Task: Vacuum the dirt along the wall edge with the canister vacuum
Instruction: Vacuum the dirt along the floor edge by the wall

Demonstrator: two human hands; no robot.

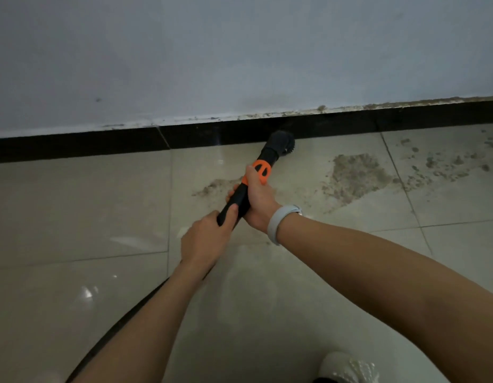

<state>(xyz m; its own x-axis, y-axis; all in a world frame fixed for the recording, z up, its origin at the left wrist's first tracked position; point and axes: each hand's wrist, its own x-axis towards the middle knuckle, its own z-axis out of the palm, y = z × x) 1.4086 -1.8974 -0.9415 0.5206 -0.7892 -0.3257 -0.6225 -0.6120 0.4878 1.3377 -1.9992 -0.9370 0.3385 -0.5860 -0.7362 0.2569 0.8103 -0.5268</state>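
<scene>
A black vacuum wand (pixel 237 200) with an orange collar (pixel 261 168) ends in a round black brush head (pixel 281 141), which sits on the floor against the black baseboard (pixel 101 145). My right hand (pixel 258 201) grips the wand just below the orange collar, a grey band on its wrist. My left hand (pixel 205 239) grips the wand's lower end. Brown dirt (pixel 355 178) lies in a large patch on the tiles right of the brush, a smaller patch (pixel 214 187) lies left of the wand, and more dirt (pixel 378 106) runs along the baseboard's top edge.
The black hose (pixel 123 322) trails from under my left forearm toward the bottom left. A white shoe (pixel 347 367) shows at the bottom edge. Scattered dirt (pixel 447 161) continues on glossy beige tiles (pixel 74 217) to the far right. A pale wall (pixel 239 51) fills the top.
</scene>
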